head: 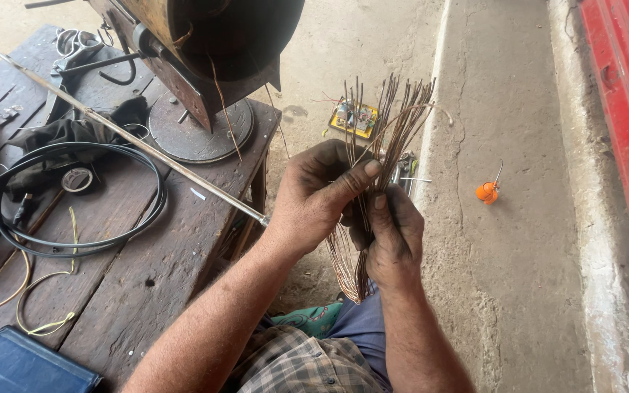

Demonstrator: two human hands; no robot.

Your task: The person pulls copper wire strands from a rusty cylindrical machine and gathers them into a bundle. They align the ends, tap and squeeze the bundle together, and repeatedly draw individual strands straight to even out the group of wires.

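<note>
A: Hands?
B: Left hand point(319, 195) and right hand point(391, 236) both clenched on a bundle of copper wires point(380, 138), held upright in the air past the tabletop's point(147, 291) right edge, over the lap. Loose ends fan out at top.
A: Tabletop?
B: Black cable coil point(74, 211) mid-left, thin metal rod point(132, 138) lying diagonally, rusty motor housing point(205, 44) at far right corner. Orange object point(486, 192) on concrete floor point(504, 276).

We look down on a worn wooden counter point(147, 247) at the left, standing on a pale, rough concrete floor point(504, 276). A raised concrete kerb point(606, 291) runs along the right, beside a red metal panel point(624, 109). Daylight falls evenly.
</note>
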